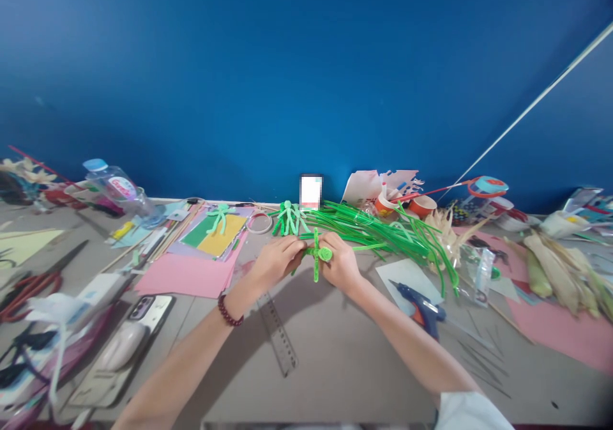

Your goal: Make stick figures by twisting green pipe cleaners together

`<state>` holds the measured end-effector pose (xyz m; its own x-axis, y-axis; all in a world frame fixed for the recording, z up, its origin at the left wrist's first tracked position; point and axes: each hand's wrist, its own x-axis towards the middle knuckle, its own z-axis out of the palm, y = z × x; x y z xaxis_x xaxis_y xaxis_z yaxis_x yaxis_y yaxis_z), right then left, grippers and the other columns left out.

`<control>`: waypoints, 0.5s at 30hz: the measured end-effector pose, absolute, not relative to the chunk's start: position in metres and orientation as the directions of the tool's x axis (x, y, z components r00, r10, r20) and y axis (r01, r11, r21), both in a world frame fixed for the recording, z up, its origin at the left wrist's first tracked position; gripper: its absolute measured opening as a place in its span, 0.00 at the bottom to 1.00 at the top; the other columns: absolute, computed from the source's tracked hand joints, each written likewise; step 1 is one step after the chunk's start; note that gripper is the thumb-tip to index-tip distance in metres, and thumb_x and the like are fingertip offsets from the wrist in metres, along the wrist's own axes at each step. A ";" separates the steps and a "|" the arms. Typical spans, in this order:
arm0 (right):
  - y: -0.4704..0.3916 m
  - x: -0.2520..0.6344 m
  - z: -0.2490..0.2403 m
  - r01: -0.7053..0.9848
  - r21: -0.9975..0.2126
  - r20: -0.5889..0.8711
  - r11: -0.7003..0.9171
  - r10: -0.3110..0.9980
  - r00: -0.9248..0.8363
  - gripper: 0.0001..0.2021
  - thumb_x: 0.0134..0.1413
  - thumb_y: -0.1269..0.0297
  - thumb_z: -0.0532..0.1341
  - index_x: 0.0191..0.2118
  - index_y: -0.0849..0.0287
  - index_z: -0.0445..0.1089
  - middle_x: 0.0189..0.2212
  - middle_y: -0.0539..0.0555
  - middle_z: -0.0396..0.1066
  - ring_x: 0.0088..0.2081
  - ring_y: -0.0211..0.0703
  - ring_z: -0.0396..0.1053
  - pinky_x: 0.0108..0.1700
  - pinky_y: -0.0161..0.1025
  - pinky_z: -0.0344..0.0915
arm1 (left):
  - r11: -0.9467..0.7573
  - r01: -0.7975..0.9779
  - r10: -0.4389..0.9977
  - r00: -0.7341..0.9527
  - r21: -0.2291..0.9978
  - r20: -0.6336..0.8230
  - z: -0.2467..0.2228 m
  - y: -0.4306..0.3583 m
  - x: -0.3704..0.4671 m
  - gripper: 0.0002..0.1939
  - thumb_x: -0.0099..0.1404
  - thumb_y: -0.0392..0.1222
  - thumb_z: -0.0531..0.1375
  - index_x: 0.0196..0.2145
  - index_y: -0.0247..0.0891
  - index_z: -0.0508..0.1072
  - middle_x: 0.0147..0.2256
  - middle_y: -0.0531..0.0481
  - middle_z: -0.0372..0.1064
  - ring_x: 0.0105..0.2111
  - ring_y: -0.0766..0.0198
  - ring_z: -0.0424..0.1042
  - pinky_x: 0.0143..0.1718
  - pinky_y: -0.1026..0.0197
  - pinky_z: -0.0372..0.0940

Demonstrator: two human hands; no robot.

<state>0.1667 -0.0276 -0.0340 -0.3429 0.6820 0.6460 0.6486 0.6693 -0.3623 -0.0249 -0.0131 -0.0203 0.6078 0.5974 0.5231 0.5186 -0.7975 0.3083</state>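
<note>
Both hands meet above the middle of the table around a light green pipe cleaner figure, which has a coiled round end and several short limbs. My left hand is closed on the figure's left side, fingertips pinched together. On the other side my right hand grips it beside the coil, with a green stem sticking out to the right behind the knuckles. Just beyond the hands stand finished-looking green pipe cleaner figures. A heap of loose green pipe cleaners lies behind my right hand.
A clear ruler lies below my left wrist. To the right is a blue glue gun on white paper. Pink paper, a phone, red-handled scissors and a bottle are left. Corn husks lie far right.
</note>
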 end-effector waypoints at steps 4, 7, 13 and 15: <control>-0.027 0.168 -0.031 0.640 -0.331 0.649 0.693 0.660 -0.379 0.09 0.50 0.77 0.53 0.32 0.58 0.68 0.35 0.56 0.69 0.38 0.46 0.62 0.39 0.39 0.60 | -0.778 0.522 0.628 0.626 0.349 0.463 -0.017 -0.014 -0.024 0.06 0.65 0.34 0.49 0.33 0.37 0.65 0.31 0.49 0.65 0.30 0.63 0.64 0.31 0.62 0.59; -0.027 0.168 -0.027 0.623 -0.337 0.667 0.706 0.646 -0.371 0.09 0.51 0.76 0.53 0.32 0.58 0.67 0.33 0.55 0.69 0.36 0.45 0.62 0.36 0.38 0.60 | -0.729 0.457 0.677 0.593 0.510 0.435 -0.015 -0.016 -0.023 0.05 0.65 0.35 0.49 0.33 0.38 0.64 0.30 0.51 0.63 0.30 0.65 0.63 0.31 0.63 0.59; -0.027 0.166 -0.024 0.603 -0.337 0.718 0.723 0.612 -0.332 0.09 0.55 0.73 0.53 0.28 0.58 0.68 0.27 0.54 0.67 0.31 0.43 0.59 0.34 0.38 0.59 | -0.474 0.231 0.800 0.515 0.850 0.307 -0.014 -0.017 -0.021 0.08 0.66 0.43 0.51 0.33 0.37 0.64 0.30 0.51 0.61 0.30 0.67 0.61 0.32 0.64 0.58; -0.028 0.166 -0.023 0.608 -0.341 0.714 0.717 0.618 -0.329 0.09 0.56 0.73 0.54 0.29 0.58 0.69 0.28 0.54 0.67 0.31 0.43 0.59 0.34 0.38 0.59 | -0.343 0.108 0.822 0.516 0.933 0.242 -0.016 -0.015 -0.020 0.11 0.65 0.48 0.53 0.33 0.37 0.65 0.29 0.52 0.61 0.30 0.67 0.60 0.31 0.64 0.58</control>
